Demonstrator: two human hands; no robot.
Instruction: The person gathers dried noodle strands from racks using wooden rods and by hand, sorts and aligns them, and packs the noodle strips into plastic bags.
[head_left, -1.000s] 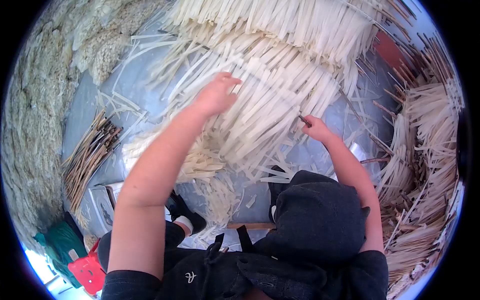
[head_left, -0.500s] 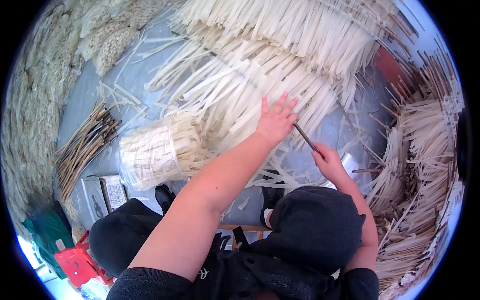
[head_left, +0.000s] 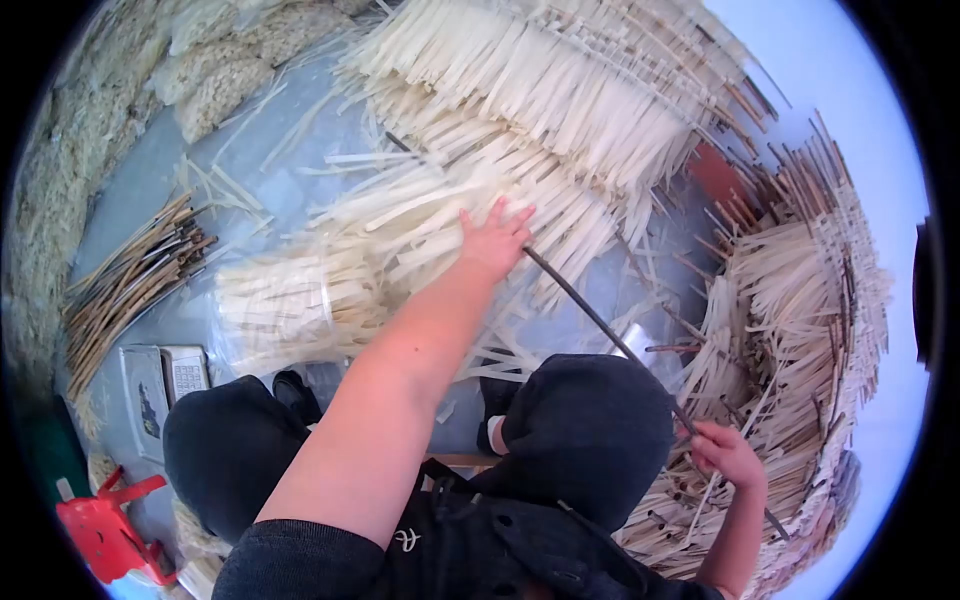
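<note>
My left hand (head_left: 497, 240) lies with fingers spread on a layer of pale flat strips (head_left: 420, 205), which look dried. From beside it a long thin dark stick (head_left: 600, 325) slants down to the right, over my knee. My right hand (head_left: 728, 455) grips this stick near its lower end, out past the knee, and the tip sticks out beyond the fist. A short dark length at the far side of the strips seems to be the stick's other end; its middle is hidden under the strips and my left hand.
Rows of pale strips on sticks (head_left: 540, 80) lie ahead. More strips and sticks (head_left: 800, 290) are piled right. At left are a plastic-wrapped strip bundle (head_left: 275, 308), a heap of loose sticks (head_left: 140, 275), a scale (head_left: 185, 372) and a red stool (head_left: 110, 530).
My right hand has moved down and to the right, drawing the stick far out from the strips. My left hand stays spread on the strips. The whole view has shifted slightly.
</note>
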